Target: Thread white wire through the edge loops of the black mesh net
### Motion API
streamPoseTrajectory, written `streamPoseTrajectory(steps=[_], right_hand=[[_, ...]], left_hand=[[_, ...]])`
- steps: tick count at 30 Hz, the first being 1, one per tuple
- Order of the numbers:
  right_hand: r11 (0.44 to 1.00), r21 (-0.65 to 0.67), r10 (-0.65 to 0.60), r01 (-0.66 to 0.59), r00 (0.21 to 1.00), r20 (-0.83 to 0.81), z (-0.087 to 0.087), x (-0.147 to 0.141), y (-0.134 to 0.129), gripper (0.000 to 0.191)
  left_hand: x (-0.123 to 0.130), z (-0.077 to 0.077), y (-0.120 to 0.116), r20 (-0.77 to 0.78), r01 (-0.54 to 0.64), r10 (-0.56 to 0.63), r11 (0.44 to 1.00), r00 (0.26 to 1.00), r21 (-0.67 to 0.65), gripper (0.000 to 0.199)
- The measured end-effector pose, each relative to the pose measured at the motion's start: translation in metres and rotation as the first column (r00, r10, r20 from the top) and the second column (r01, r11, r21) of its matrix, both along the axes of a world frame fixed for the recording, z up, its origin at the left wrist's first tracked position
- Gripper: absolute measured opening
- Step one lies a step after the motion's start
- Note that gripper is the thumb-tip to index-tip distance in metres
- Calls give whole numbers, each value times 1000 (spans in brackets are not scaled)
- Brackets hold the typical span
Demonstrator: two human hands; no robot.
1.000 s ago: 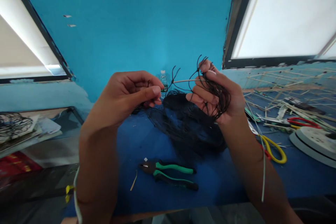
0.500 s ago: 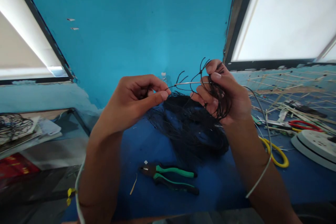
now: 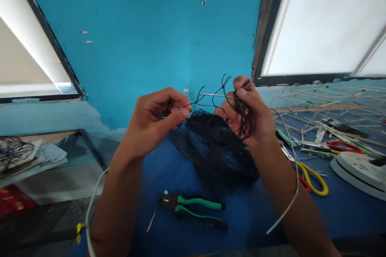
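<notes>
Black knotted cord (image 3: 196,103) is pinched between the thumb and fingers of my left hand (image 3: 163,114). A bundle of the same cord lies in my right hand (image 3: 249,110), its fingers closed round it. A thin metal wire (image 3: 211,95) runs from the right fingers toward the left, its tip near a knot beside my left fingertips. Loose cord ends stick up between the hands. Below them a heap of black cord (image 3: 217,152) lies on the blue table (image 3: 253,217).
Pliers with green and black handles (image 3: 199,209) lie near the front. To the right are yellow-handled scissors (image 3: 316,178), red-handled scissors (image 3: 346,146), a white reel (image 3: 360,170) and thin sticks. A bottle (image 3: 186,95) stands behind the hands.
The wire tip has drawn slightly away from the cord near my left fingers and sits above it. My right hand has shifted a little left; the whole view has tilted slightly.
</notes>
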State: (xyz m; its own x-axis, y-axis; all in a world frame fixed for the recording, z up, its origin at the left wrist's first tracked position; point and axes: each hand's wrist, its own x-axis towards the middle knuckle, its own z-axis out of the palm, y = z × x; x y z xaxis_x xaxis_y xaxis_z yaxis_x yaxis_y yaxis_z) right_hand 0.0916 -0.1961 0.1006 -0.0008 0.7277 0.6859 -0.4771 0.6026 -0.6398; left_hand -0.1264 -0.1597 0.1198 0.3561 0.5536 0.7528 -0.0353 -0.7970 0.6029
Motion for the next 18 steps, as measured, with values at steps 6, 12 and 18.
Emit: streamPoseTrajectory(steps=[6, 12, 18], right_hand=[[999, -27, -46, 46, 999, -17, 0, -2, -1, 17], [993, -52, 114, -109, 988, 100, -1, 0, -2, 7], [971, -138, 213, -197, 971, 110, 0, -4, -5, 13]], left_hand=[[0, 0, -1, 2, -35, 35, 998, 999, 51, 8], [4, 1, 0, 94, -77, 73, 996, 993, 39, 6], [4, 4, -1, 15, 72, -70, 991, 997, -117, 23]])
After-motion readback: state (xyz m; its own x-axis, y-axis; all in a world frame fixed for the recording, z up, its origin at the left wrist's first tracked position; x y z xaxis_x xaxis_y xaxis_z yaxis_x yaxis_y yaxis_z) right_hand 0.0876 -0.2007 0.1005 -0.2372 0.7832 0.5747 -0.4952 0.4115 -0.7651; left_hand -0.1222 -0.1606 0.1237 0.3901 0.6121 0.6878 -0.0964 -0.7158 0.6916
